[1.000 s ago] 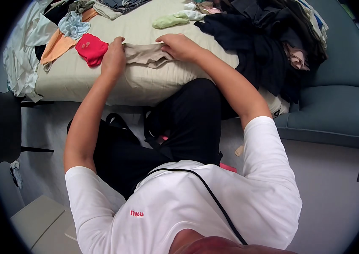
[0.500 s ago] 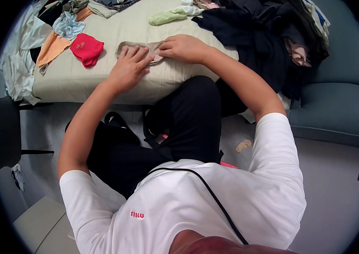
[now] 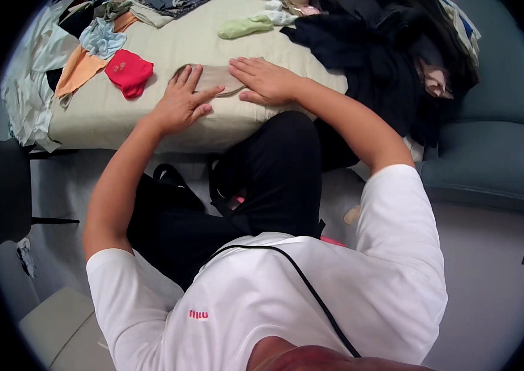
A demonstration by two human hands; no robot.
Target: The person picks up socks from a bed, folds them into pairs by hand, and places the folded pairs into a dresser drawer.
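A beige-grey cloth (image 3: 213,78) lies flat on the cream-covered surface (image 3: 178,36), near its front edge. My left hand (image 3: 181,104) rests on the left part of the cloth with its fingers spread. On the right end lies my right hand (image 3: 263,80), palm down and fingers stretched out. Left of the cloth is a red folded piece (image 3: 129,74). Beyond it, toward the back, a light green sock (image 3: 244,26) lies alone.
Orange (image 3: 79,71), pale blue (image 3: 102,38) and white (image 3: 27,99) garments lie at the left. Dark clothes (image 3: 373,68) are heaped at the right, beside a grey-green padded seat (image 3: 490,154). A black chair (image 3: 8,185) stands at the left edge.
The cloth was stretched between both hands and now lies flat. My left hand has opened and come down onto it, and my right hand has let go of its end and flattened out.
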